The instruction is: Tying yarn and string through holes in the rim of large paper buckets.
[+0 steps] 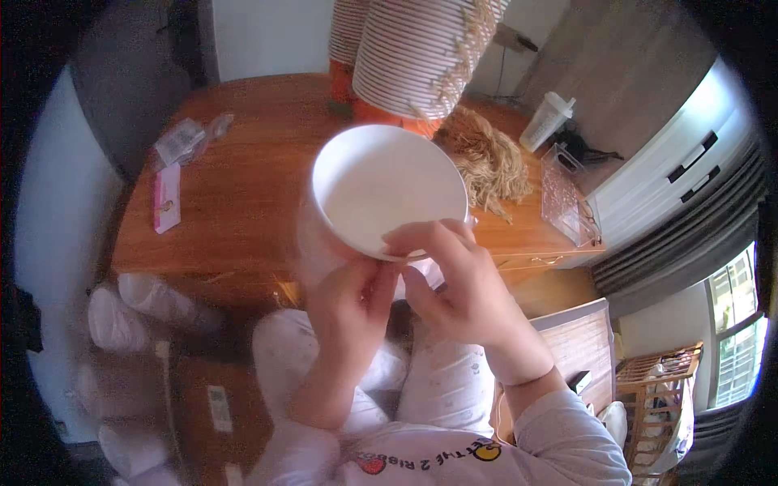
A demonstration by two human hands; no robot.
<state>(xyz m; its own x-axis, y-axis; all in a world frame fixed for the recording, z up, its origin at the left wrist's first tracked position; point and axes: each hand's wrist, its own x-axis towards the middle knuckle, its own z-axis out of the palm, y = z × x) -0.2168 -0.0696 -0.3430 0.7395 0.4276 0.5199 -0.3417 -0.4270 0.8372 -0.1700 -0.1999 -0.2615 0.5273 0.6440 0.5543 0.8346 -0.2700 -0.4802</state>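
Note:
A white paper bucket (381, 178) is tilted over my lap, its open mouth facing up toward me. My right hand (458, 279) has its fingers bent over the near rim, tips inside, with the thumb outside below. Against the outer wall just under that rim, my left hand (352, 304) is closed in a pinch; what lies between its fingertips is too small to make out. Beyond the bucket stands a tall stack of nested paper buckets (409, 61) with tan cords dangling down its side. A tangled bundle of tan cords (486, 158) lies to its right.
The wooden table (243, 186) carries a pink-and-white packet (167, 198) and a clear plastic bag (182, 142) at left. A lidded white cup (549, 120) and a clear pink-patterned case (567, 194) are at right. White wrapped bundles (154, 300) sit low at left.

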